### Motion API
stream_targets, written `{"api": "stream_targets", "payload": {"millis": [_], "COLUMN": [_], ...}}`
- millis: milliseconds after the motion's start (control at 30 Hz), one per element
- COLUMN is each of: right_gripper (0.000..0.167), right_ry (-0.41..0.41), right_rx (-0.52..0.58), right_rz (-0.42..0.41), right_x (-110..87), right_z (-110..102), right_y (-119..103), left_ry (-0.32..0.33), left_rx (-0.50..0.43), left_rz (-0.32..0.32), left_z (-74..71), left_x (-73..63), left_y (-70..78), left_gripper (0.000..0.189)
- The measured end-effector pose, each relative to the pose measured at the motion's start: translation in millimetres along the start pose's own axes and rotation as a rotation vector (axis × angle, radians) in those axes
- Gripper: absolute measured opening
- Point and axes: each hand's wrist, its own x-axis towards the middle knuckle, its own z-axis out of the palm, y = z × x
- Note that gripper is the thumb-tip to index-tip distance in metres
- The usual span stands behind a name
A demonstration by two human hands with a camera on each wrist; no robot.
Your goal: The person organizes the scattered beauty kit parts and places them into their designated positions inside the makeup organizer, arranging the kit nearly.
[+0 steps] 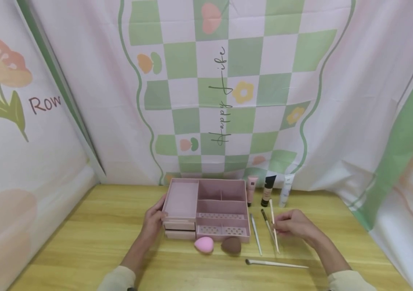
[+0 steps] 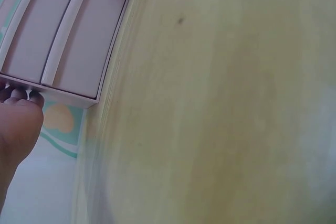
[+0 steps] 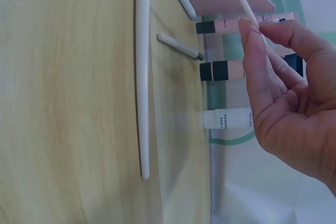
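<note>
At far left, a floral curtain (image 1: 3,161) borders the wood-grain desk (image 1: 93,238). The left hand (image 1: 153,218) grips the left side of a pink makeup organizer (image 1: 181,200), fingers against its wall; the organizer sits on the desk, with two drawers (image 2: 92,38) at its front left. Just before it lie a pink makeup sponge (image 1: 204,245) and, farther right, a brown makeup sponge (image 1: 231,245). Next comes a pink tube (image 1: 251,190) standing on its dark cap, with a pale-handled brush (image 1: 256,234) lying nearer, then a dark-tipped brush (image 1: 266,219) and a black-and-beige tube (image 1: 268,190). Another makeup brush (image 1: 277,264) lies crosswise in front. The right hand (image 1: 294,224) pinches a slender white stick (image 1: 272,212) between thumb and fingers, a white tube (image 1: 286,192) standing behind
</note>
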Motion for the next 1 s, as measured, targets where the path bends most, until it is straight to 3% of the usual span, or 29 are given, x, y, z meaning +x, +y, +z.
{"api": "stream_targets", "payload": {"millis": [533,1000], "right_gripper": [0.041,0.036], "right_ry": [-0.081,-0.057], "right_rx": [0.066,0.107], "right_rz": [-0.064,-0.053], "right_x": [0.6,5.5], "right_z": [13.4,23.5], "right_y": [-16.6,-28.1], "left_ry": [0.000,0.011], "left_rx": [0.012,0.008], "left_rz": [-0.011,-0.017], "left_z": [-1.3,-0.9], "left_x": [0.0,1.5], "left_y": [-0.6,-1.1], "left_gripper": [0.072,0.072]}}
